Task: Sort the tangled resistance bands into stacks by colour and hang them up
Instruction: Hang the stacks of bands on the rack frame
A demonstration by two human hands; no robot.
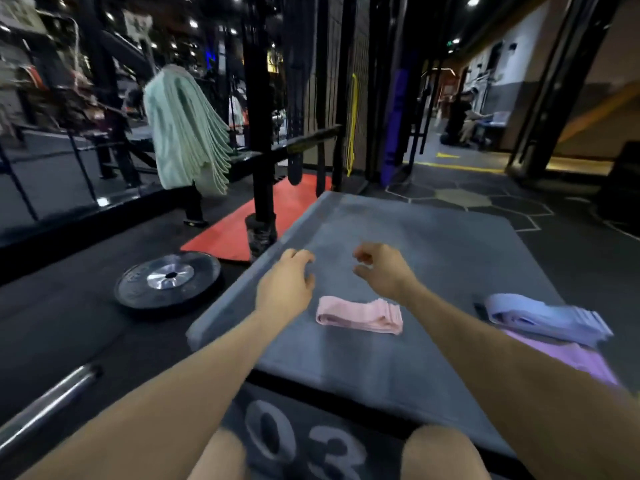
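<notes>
Both hands, left hand [289,284] and right hand [379,268], empty, loosely curled; pink bands [360,315] just below (soft, light, floppy) — pinch stack mid-span.

On the mat [433,244], one band stack [360,315] is laid left of another [547,318]; a weight plate [168,284] is set left of the mat.

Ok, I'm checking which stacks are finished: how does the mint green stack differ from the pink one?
The mint green stack hangs draped on the rack; the pink stack lies flat on the grey mat. The green one looks far bulkier than the pink. Both are single-colour, neatly layered bands, and neither hand touches them.
</notes>
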